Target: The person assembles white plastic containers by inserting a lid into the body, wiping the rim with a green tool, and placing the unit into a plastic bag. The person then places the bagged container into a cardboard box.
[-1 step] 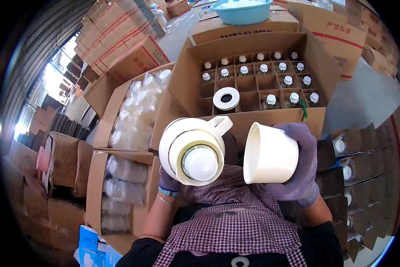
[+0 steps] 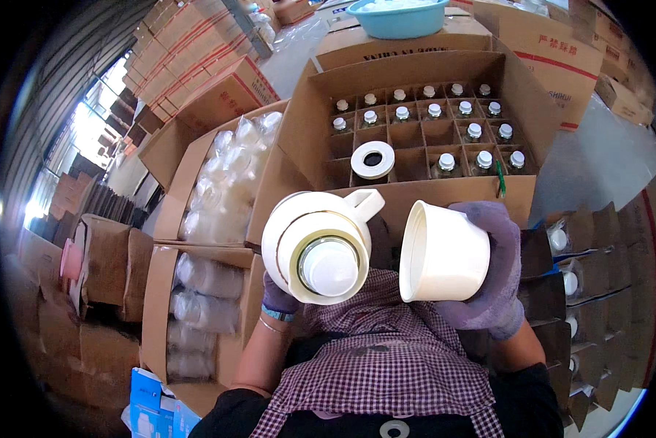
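My left hand [image 2: 278,298], in a purple glove, is mostly hidden behind a cream thermos jug [image 2: 275,252] and closed on it. The jug is tipped so that its mouth faces me, with a white stopper [image 2: 329,269] inside the opening and its handle [image 2: 364,204] toward the upper right. My right hand [image 2: 502,274], in a greyish-purple glove, wraps round a cream cup-shaped plastic piece [image 2: 448,252]. This piece lies sideways, its wide rim toward the jug, and the two are apart.
Ahead stands a divided carton [image 2: 416,191] of white-capped bottles, with a white ring [image 2: 372,160] on one compartment. Cartons of plastic-wrapped items [image 2: 222,182] are at the left. Dark dividers [image 2: 605,306] hold white-capped items at the right. A blue basin [image 2: 397,23] sits behind.
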Demonstrator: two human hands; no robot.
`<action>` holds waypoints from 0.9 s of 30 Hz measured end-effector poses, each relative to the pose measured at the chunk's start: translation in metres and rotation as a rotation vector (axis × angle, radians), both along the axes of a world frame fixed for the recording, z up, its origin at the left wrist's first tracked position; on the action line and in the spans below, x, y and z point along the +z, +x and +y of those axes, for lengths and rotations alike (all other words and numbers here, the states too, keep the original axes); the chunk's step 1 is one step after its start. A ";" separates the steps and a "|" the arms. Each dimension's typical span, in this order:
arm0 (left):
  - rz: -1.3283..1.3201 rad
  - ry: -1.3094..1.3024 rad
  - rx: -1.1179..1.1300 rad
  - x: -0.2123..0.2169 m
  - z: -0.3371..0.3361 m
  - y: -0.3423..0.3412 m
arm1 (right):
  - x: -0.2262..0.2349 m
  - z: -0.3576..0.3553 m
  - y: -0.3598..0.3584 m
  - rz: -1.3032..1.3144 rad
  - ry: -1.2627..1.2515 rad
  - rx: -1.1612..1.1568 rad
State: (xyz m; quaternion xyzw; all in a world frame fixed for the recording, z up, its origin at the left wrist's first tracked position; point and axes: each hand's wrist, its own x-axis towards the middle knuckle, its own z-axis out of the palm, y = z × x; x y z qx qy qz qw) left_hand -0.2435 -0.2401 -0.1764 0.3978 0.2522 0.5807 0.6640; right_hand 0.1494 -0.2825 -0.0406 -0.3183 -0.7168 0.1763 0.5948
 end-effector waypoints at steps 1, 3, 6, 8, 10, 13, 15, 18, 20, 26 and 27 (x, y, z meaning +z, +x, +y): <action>0.286 0.061 0.102 -0.002 -0.001 0.000 | -0.001 0.000 -0.001 0.003 -0.007 0.013; 0.409 0.073 0.163 -0.005 -0.005 0.001 | -0.001 0.001 -0.004 -0.014 -0.006 0.038; 0.482 0.069 0.179 0.000 -0.008 0.008 | 0.004 -0.002 -0.009 -0.012 -0.022 0.062; 0.454 0.053 0.153 0.003 -0.010 0.010 | 0.011 -0.005 -0.013 -0.034 0.013 0.056; -0.029 -0.093 0.023 0.010 -0.004 0.016 | 0.022 -0.008 -0.017 -0.098 0.110 0.026; -0.038 -0.019 0.020 0.050 -0.008 0.038 | 0.022 -0.010 -0.024 -0.478 0.266 -0.088; 0.114 0.093 0.138 0.067 -0.006 0.038 | 0.018 -0.003 -0.031 -0.516 0.247 -0.142; 0.416 0.192 0.260 0.077 -0.008 0.017 | -0.015 0.019 -0.025 -0.271 -0.089 -0.168; 0.782 0.216 0.338 0.091 -0.018 0.008 | -0.059 0.045 -0.018 -0.096 -0.495 0.086; 1.034 0.669 0.269 0.154 0.007 0.039 | -0.101 0.047 -0.063 1.035 -1.553 0.580; 1.029 0.498 0.251 0.149 0.013 0.023 | -0.105 0.039 -0.057 0.929 -1.400 0.657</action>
